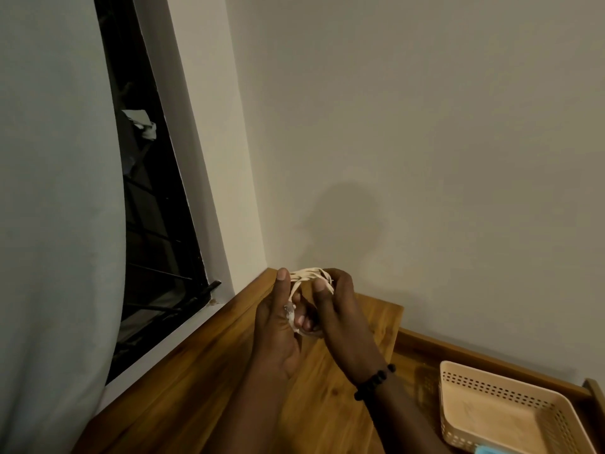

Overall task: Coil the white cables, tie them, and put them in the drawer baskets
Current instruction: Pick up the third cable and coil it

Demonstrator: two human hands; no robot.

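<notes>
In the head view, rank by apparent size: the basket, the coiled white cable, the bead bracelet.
1. basket, by far the largest.
2. coiled white cable, partly hidden by both hands.
3. bead bracelet, though close to the visible cable, so that order is unsure.

No text, label, brand, number or sign can be read anywhere in this view. The perforated beige plastic basket (510, 417) bears only rows of small holes, and the wooden cabinet top (203, 381) shows bare grain. A pale scrap (144, 124) behind the dark window might carry print, but it is too dim and small to tell.
</notes>
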